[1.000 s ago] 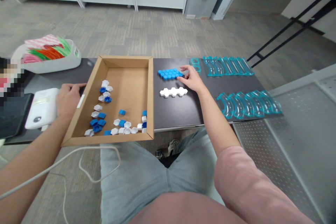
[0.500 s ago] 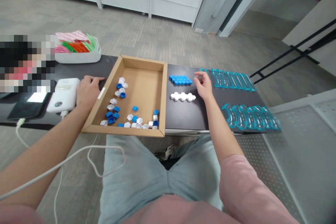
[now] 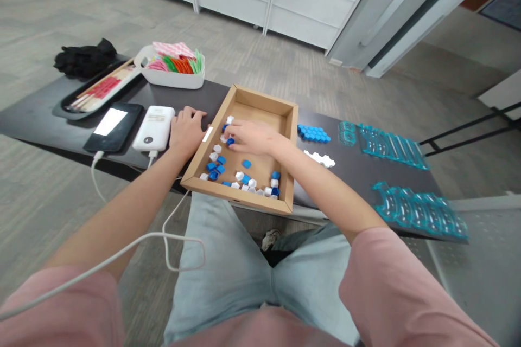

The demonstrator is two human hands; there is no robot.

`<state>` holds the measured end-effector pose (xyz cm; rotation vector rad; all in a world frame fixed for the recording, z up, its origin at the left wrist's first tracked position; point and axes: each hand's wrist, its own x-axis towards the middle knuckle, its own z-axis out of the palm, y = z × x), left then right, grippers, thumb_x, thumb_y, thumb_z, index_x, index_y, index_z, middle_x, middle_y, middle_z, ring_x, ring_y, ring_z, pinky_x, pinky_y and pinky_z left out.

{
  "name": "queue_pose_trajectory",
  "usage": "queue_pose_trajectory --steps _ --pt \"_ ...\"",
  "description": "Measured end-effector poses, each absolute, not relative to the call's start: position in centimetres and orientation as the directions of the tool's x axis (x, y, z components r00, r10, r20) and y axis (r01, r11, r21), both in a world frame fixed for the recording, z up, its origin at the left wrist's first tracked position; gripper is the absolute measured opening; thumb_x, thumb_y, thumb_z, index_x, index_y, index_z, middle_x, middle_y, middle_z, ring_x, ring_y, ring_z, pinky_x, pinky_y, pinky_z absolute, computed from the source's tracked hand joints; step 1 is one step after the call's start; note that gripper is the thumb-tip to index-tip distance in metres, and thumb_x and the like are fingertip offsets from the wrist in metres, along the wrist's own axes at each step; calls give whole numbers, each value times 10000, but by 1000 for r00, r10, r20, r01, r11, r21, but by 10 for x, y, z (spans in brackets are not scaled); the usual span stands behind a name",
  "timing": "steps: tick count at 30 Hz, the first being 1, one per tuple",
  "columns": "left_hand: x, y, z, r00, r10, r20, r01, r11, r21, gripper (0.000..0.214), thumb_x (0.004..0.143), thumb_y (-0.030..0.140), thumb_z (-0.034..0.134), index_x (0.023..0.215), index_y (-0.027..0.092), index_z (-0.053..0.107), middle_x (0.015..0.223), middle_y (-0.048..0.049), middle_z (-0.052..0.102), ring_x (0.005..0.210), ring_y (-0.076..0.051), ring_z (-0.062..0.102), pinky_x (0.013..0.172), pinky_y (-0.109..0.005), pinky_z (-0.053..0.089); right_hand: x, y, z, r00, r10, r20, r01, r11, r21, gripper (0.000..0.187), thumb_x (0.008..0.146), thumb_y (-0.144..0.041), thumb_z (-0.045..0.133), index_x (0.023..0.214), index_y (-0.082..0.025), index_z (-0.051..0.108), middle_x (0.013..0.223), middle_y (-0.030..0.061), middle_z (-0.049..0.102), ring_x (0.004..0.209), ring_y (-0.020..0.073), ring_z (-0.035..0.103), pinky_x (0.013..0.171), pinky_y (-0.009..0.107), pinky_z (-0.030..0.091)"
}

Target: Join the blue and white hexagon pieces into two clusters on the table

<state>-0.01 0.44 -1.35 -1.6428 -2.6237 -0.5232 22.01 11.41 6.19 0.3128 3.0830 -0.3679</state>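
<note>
My right hand point(image 3: 254, 137) is inside a shallow cardboard box point(image 3: 291, 173), thumb and fingers apart, with its fingertips over a cluster of small white and blue hexagonal pieces by the left wall. Part of that cluster is hidden by the hand. Nearer the front wall lie more loose pieces, among them a single blue hexagon piece point(image 3: 246, 164). My left hand point(image 3: 187, 129) rests on the table just left of the box, fingers spread and holding nothing. To the right of the box are a block of blue hexagons point(image 3: 313, 133) and a row of white hexagons point(image 3: 321, 159).
Clear teal plastic pieces point(image 3: 393, 146) lie in rows at the right, with another row point(image 3: 421, 209) nearer me. A white power bank point(image 3: 154, 129), a phone point(image 3: 114, 127), a dark tray point(image 3: 73, 115) and a white basket point(image 3: 173, 80) stand left. A white cable point(image 3: 134, 241) crosses my left arm.
My right hand has moved left from beside the blue hexagon block into the box, over the loose pieces. My left hand stays beside the box. The view has turned toward the left.
</note>
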Motion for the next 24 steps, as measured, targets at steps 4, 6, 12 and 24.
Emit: queue_pose_trajectory --steps 4,6,12,24 --pt "2 4 -13 -452 874 179 875 395 279 588 1104 398 548 1601 159 753 1622 -286 668 1469 -476 630 1235 -572 467 200 117 45 -971 209 -119 228 957 -179 176 1066 -106 729 1212 -190 780 1328 143 787 1114 290 745 875 368 475" --pt "3 3 -13 -451 875 177 876 395 278 595 1105 402 544 1610 158 744 1628 -289 666 1480 -479 625 1240 -576 466 201 118 38 -972 206 -114 226 950 -214 218 1026 -53 704 1193 -179 764 1296 139 769 1071 277 727 897 369 491" --pt "2 3 -11 -457 875 159 871 405 277 611 1095 399 546 1628 172 737 1638 -284 661 1485 -482 615 1242 -570 465 237 132 50 -972 202 120 118 861 -495 340 992 -133 701 1319 -215 746 1372 118 747 1100 260 706 1000 410 593" --pt "1 1 2 -473 879 56 862 449 234 654 1118 371 533 1714 150 685 1637 -260 617 1538 -454 584 1299 -534 440 415 288 53 -493 841 225 411 453 -791 326 1053 -552 866 1165 -259 775 1077 77 790 1069 263 812 836 375 687"
